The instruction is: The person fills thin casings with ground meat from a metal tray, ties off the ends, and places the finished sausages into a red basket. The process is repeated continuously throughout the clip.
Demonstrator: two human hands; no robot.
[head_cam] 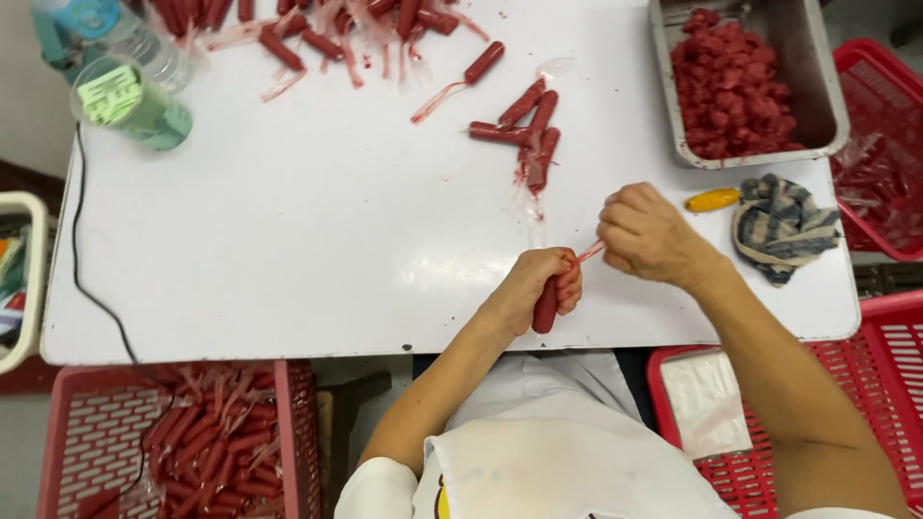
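My left hand [540, 282] grips a red sausage [546, 308] upright near the front edge of the white table [288, 240]. My right hand [646, 234] pinches a thin strip of clear casing [588, 253] that runs from the sausage's top end. A small pile of red sausages [527, 130] lies on the table just beyond my hands. More sausages and peeled casings [317, 29] are spread along the far edge.
A metal tray [817, 86] of red meat pieces stands at the far right. A striped cloth [781, 223] and a yellow-handled tool [711, 200] lie beside it. Two plastic bottles [135, 96] lie far left. Red baskets sit below: left one [173, 437] holds sausages, right one [865, 384].
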